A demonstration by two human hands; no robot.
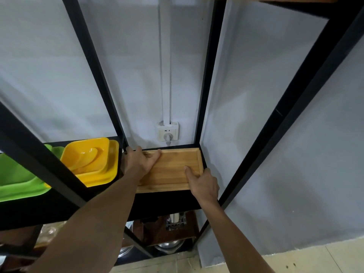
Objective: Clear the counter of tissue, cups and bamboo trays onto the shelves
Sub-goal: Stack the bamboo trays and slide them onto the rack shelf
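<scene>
Green tray (17, 180): far left on the shelf, partly behind a black frame post (39, 164).
Yellow dishes (92, 160): nested stack, a square bowl tilted in a yellow tray, just right of the green one, left of the next upright.
Shelf (167, 201): black board in a black metal frame; grey wall behind.
Left hand (140, 161): palm down over the left end of the bamboo tray; fingers spread, fingertips at the back-left corner, thumb lying on the tray floor. Grip: wide and flat, pressing, not closed round anything.
Bamboo tray (171, 170): lies flat on the shelf in the right-hand bay, long side left to right, back rim close to the rear rail.
Wall socket (168, 132): white, on the wall above the tray's back edge, plug in it.
Right hand (203, 184): at the tray's front-right corner; forefinger stretched onto the tray floor, other fingers curled under. Grip: narrow, holding nothing.
Lower shelves: metal pots (169, 248) and a steel item, dim.
</scene>
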